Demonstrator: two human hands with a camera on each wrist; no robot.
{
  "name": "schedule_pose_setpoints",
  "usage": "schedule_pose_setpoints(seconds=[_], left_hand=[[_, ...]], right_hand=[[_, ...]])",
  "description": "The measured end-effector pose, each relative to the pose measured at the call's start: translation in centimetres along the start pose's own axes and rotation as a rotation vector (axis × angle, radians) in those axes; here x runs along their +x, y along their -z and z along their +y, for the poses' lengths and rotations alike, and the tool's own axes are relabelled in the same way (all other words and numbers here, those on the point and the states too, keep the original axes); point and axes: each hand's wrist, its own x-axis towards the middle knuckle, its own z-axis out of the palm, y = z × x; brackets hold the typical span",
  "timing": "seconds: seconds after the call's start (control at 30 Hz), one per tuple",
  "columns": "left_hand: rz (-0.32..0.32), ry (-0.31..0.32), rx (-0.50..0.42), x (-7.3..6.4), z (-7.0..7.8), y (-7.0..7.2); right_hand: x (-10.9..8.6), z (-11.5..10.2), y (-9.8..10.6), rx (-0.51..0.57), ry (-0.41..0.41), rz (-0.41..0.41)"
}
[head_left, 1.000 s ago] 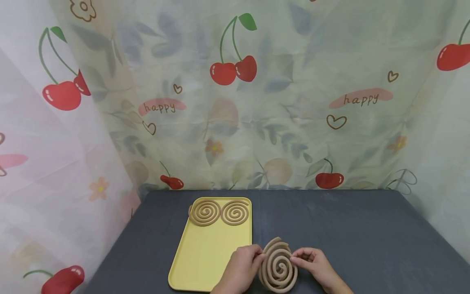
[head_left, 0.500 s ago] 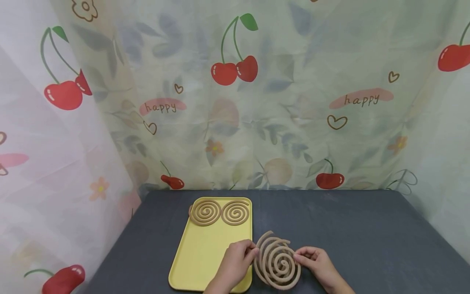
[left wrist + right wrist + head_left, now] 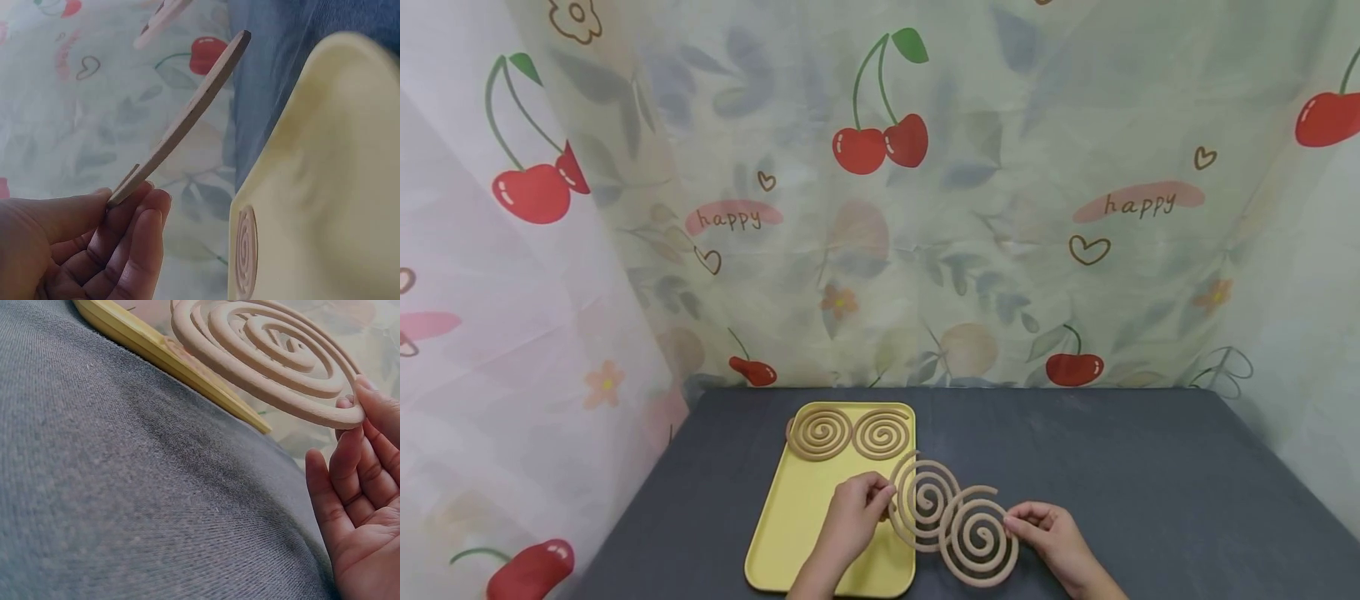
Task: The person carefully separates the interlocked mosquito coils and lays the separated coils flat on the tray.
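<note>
In the head view, my left hand (image 3: pixel 852 515) pinches the left edge of a brown mosquito coil (image 3: pixel 928 500) between thumb and fingers. My right hand (image 3: pixel 1054 537) grips a second mosquito coil (image 3: pixel 983 537) by its right edge. This one overlaps the first in front of the tray's right side. From the left wrist, the held coil (image 3: pixel 187 122) appears nearly edge-on, tilted above the yellow tray (image 3: pixel 325 187). The right wrist view has the other coil (image 3: pixel 250 381) raised over the dark cloth, thumb on top and fingers beneath.
Two more coils, a left one (image 3: pixel 820 433) and a right one (image 3: pixel 881 434), lie side by side at the far end of the yellow tray (image 3: pixel 797 517). A dark cloth (image 3: pixel 1112 467) covers the table. Cherry-printed curtains (image 3: pixel 880 250) hang behind and at the sides.
The two coils, stacked together a second ago, have been drawn apart. My left hand has moved left and up over the tray with one; the right hand has barely moved with the other.
</note>
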Motion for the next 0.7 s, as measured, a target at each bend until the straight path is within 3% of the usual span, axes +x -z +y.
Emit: schedule_pose_setpoints(seconds=[0.17,0.4,0.57,0.7], left_hand=[[0.031,0.033,-0.027,0.4,-0.7,1.2],[0.070,0.088,0.007,0.8,-2.1,3.2],[0.062,0.122,-0.037,0.8,-3.2,4.8],[0.105,0.160,-0.055,0.7,-4.0,6.1]], right_hand=[[0.0,0.0,0.1,0.006,0.018,-0.021],[0.0,0.1,0.2,0.007,0.011,-0.026],[0.1,0.2,0.3,0.015,0.019,-0.041],[0.0,0.2,0.3,0.011,0.023,-0.045]])
